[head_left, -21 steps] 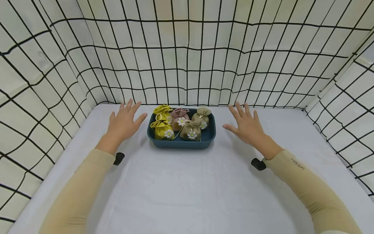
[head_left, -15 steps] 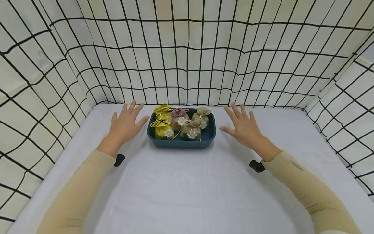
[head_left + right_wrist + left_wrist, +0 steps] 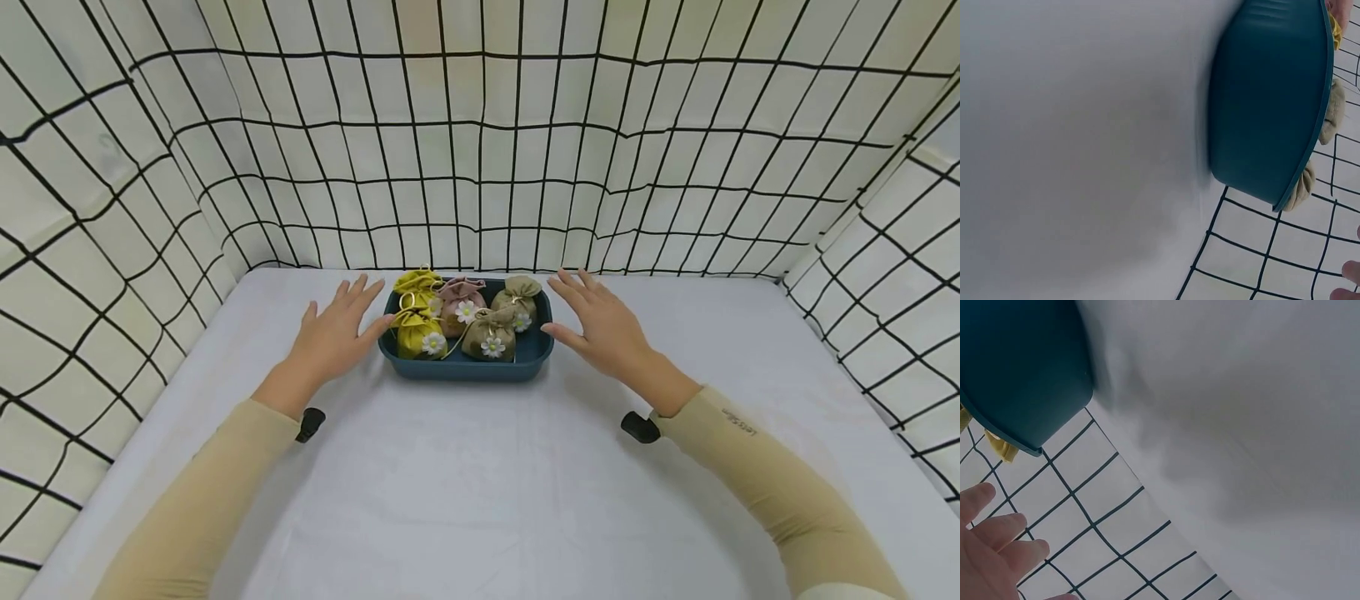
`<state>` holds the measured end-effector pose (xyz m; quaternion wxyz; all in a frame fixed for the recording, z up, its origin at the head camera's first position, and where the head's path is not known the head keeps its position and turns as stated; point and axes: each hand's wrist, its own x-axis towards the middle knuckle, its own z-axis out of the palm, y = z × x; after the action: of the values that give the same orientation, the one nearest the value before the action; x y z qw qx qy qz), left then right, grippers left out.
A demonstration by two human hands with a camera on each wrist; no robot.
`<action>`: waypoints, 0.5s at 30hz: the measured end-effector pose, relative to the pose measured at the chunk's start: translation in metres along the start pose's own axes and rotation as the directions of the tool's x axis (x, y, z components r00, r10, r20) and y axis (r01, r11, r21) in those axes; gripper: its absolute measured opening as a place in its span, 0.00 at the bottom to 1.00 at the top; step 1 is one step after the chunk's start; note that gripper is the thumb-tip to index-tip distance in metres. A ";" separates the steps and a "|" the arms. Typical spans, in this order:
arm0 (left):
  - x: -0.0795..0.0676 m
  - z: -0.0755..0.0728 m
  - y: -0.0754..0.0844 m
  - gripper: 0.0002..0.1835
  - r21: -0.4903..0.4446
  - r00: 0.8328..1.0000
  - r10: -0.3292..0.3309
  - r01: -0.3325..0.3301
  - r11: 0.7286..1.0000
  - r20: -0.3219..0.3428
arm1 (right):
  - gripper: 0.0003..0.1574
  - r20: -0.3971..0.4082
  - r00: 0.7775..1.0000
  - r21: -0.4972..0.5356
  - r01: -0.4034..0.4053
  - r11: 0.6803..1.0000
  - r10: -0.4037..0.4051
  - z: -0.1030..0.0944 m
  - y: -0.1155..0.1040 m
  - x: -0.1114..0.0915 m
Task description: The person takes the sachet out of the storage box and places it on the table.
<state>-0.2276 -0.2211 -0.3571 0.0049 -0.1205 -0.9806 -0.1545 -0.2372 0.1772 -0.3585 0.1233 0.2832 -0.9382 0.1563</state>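
Observation:
A dark teal tray (image 3: 465, 370) stands near the back of the table and holds small drawstring pouches with white daisies. Two are yellow, one in front (image 3: 422, 337) and one behind; a pink pouch (image 3: 453, 322) sits in the middle. Two beige pouches (image 3: 487, 335) lie toward the right. My left hand (image 3: 330, 335) is spread at the tray's left end, its thumb tip overlapping the rim in the head view. At the right end, my right hand (image 3: 609, 333) has straight fingers, thumb right at the rim. Both wrist views show the tray's outer wall (image 3: 1025, 369) (image 3: 1266, 100).
A white cloth covers the table (image 3: 450, 483). White walls with a black grid net (image 3: 495, 150) rise at the back and both sides, close behind the tray. Black wrist cameras (image 3: 311, 425) hang under both sleeves.
Both hands have moved inward toward the tray, left hand to the right and right hand to the left, and now reach its ends. The tray and pouches have stayed in place.

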 end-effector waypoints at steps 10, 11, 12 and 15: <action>-0.002 0.007 -0.002 0.42 0.024 0.999 0.008 -0.009 1.000 0.050 | 0.40 0.023 0.997 0.146 0.065 0.987 -0.069 0.020 -0.014 0.009; -0.003 0.008 -0.003 0.42 0.024 0.998 0.010 -0.011 1.000 0.054 | 0.40 0.023 0.997 0.162 0.066 0.985 -0.071 0.022 -0.015 0.010; -0.003 0.008 -0.003 0.42 0.025 0.998 0.010 -0.012 1.000 0.060 | 0.40 0.027 0.997 0.180 0.066 0.981 -0.072 0.024 -0.017 0.011; -0.004 0.008 -0.003 0.42 0.027 0.997 0.011 -0.013 1.000 0.077 | 0.40 0.043 0.997 0.247 0.058 0.967 -0.070 0.027 -0.020 0.015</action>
<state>-0.2238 -0.2225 -0.3658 -0.0304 -0.1324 -0.9813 -0.1363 -0.2420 0.1441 -0.3737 0.0681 0.3303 -0.9049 0.2598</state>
